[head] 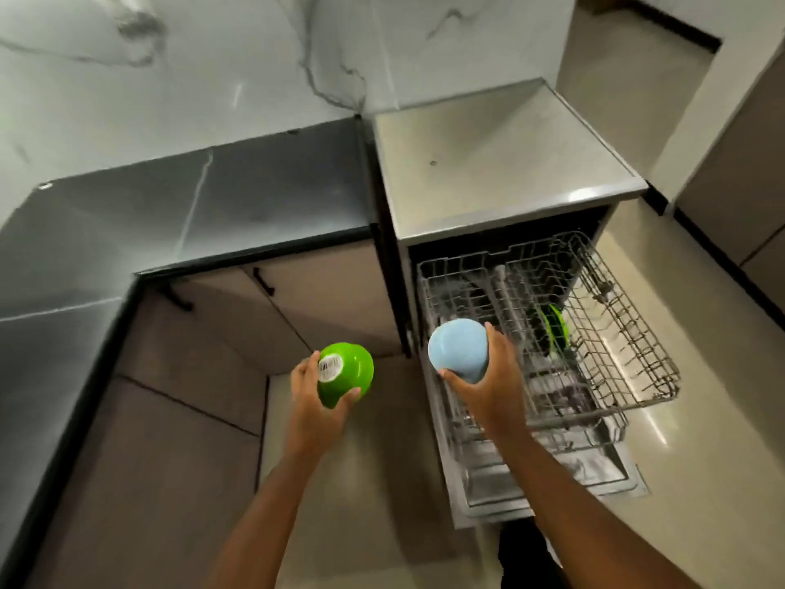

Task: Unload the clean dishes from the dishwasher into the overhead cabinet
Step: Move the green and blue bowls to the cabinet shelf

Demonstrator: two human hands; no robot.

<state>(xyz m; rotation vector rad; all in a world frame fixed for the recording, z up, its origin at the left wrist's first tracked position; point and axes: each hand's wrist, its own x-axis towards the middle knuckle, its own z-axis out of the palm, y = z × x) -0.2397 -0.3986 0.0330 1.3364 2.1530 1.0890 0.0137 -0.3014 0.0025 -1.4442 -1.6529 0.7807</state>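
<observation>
1. While both arms reach forward, two bowls are held up, one per hand, each turned with its base toward the camera.
2. One glossy green plastic bowl [346,374] sits in the left hand [316,401], thumb and fingers curled round its rim; a single white barcode sticker [330,368] is stuck on its base. It hangs over the floor in front of the lower cabinet doors [297,308].
3. One pale blue rounded bowl [458,349] is grasped by the right hand [488,384], fingers wrapped round its sides, just above the front left corner of the upper rack.
4. One steel dishwasher [501,163] stands open with two grey wire racks pulled out: the upper rack [628,333] and, beneath it, the lower rack [552,440].
5. One more green dish [556,327] stands on edge in the upper rack, behind the blue bowl and partly screened by wires.
6. One dark polished L-shaped countertop [170,214] runs to the left of the dishwasher, under a white marble-patterned wall [212,57].
7. Two black cabinet handles [263,282] show below the counter edge.
</observation>
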